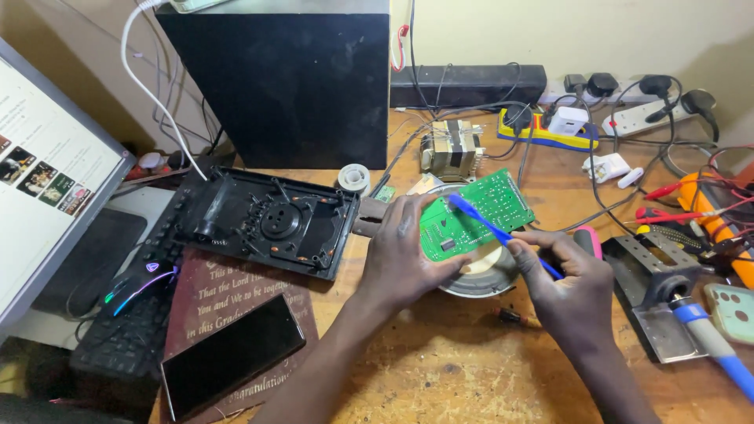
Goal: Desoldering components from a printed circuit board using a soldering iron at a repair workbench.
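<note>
My left hand (pixel 404 255) grips the left edge of a green circuit board (pixel 479 206) and holds it tilted above a round metal dish (pixel 487 279). In my right hand (pixel 569 286) is a blue toothbrush (pixel 491 228), held by its handle. Its brush end rests on the upper left part of the board. Both hands are over the middle of the wooden bench (pixel 448 369).
An open black plastic casing (pixel 263 220) lies to the left, with a dark phone (pixel 232 353) on a plaque below it. A keyboard, mouse (pixel 141 284) and monitor (pixel 47 180) stand far left. A transformer (pixel 450 149), power strips, cables and tools crowd the back and right.
</note>
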